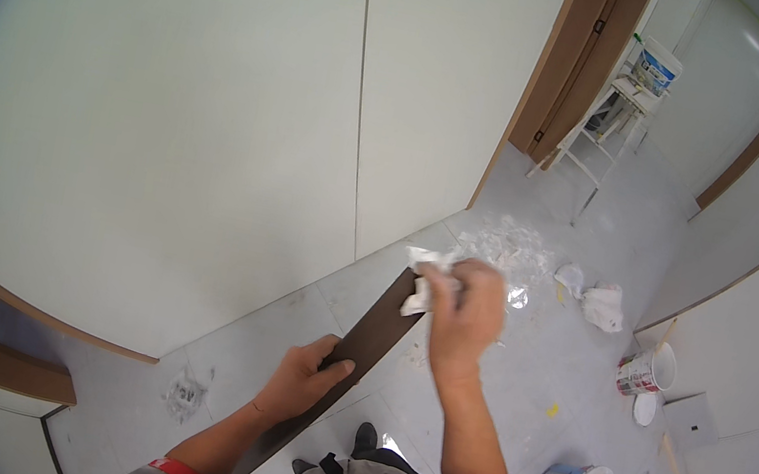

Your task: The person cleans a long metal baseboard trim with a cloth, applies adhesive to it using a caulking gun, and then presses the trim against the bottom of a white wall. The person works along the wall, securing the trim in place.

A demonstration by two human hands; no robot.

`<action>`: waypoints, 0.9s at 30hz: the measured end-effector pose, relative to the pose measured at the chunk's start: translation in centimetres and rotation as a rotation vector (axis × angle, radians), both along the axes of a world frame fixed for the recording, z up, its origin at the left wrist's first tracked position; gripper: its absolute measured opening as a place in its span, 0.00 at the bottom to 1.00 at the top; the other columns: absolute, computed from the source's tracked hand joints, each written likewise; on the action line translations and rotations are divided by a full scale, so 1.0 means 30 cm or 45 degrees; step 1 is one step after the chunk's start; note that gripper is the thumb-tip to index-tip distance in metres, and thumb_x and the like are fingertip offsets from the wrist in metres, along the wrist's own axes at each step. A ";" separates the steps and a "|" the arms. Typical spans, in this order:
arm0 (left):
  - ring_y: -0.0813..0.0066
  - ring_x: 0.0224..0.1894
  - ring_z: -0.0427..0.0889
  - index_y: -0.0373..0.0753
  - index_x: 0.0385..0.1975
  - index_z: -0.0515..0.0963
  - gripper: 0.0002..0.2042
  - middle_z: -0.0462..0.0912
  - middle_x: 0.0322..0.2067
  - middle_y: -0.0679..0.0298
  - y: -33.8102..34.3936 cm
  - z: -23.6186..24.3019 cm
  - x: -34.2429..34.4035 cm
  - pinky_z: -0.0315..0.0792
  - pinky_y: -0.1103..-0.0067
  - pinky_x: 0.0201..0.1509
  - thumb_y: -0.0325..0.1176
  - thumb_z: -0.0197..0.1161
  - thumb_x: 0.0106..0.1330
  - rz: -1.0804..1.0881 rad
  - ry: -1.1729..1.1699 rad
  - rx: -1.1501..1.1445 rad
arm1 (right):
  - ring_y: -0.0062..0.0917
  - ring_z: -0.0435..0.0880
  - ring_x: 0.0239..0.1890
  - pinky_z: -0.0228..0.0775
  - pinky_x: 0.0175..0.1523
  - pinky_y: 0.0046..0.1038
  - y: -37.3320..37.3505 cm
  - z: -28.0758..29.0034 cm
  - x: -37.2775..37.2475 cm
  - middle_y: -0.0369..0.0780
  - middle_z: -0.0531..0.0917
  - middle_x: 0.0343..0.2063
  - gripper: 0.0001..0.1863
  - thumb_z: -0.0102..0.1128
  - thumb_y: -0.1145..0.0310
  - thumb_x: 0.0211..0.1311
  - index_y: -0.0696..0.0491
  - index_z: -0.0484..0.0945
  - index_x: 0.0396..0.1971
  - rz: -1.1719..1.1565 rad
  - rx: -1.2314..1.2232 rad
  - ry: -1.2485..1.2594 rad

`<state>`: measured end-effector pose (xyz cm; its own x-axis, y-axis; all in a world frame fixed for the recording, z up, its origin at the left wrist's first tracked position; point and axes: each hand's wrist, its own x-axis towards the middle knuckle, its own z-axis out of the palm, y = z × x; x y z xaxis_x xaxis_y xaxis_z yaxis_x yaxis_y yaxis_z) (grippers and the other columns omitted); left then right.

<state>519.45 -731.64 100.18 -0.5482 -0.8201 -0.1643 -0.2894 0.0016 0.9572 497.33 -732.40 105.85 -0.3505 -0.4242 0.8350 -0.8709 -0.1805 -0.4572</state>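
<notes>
Head view: left hand (302,378), lower centre, closed round a long dark brown board (372,335); board slants from lower centre to mid-frame. Right hand (467,318), centre, blurred, pinching a crumpled white wipe (416,296) at its far end. Judged risk: hard pressing there could twist the board from its one-handed hold; dropped, it might pick up white debris (510,245) beyond. Board appears narrow, flat, matt; near end partly hidden.

A long, flat, dark-brown strip (372,337) slants upward, its middle gripped between the left hand's (301,384) thumb and fingers. A crumpled white wipe (417,299), pinched beneath the right hand's (468,322) fingers, meets its far end.
</notes>
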 end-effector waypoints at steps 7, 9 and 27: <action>0.70 0.35 0.85 0.32 0.41 0.75 0.09 0.85 0.31 0.51 -0.015 0.026 -0.007 0.76 0.74 0.41 0.32 0.61 0.69 -0.066 -0.001 -0.236 | 0.34 0.79 0.39 0.73 0.40 0.35 0.121 -0.113 0.163 0.38 0.81 0.33 0.10 0.67 0.73 0.49 0.50 0.79 0.33 0.526 0.107 0.444; 0.69 0.36 0.86 0.32 0.41 0.74 0.09 0.85 0.32 0.52 -0.004 0.010 0.023 0.76 0.73 0.41 0.32 0.61 0.69 -0.062 0.006 -0.012 | 0.33 0.80 0.41 0.75 0.43 0.34 0.019 -0.050 0.033 0.38 0.80 0.35 0.09 0.65 0.73 0.49 0.51 0.79 0.33 0.427 0.094 0.381; 0.73 0.36 0.84 0.30 0.44 0.78 0.10 0.86 0.36 0.59 -0.045 0.025 0.054 0.77 0.76 0.45 0.29 0.62 0.68 0.005 0.241 0.246 | 0.25 0.77 0.38 0.75 0.37 0.27 -0.004 -0.135 -0.210 0.36 0.77 0.39 0.09 0.48 0.62 0.78 0.51 0.73 0.46 1.015 -0.230 -2.279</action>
<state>521.07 -732.98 100.93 -0.5812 -0.7854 -0.2127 -0.1045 -0.1872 0.9768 491.03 -732.52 101.80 -0.5027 -0.8503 -0.1559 0.7802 -0.3686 -0.5055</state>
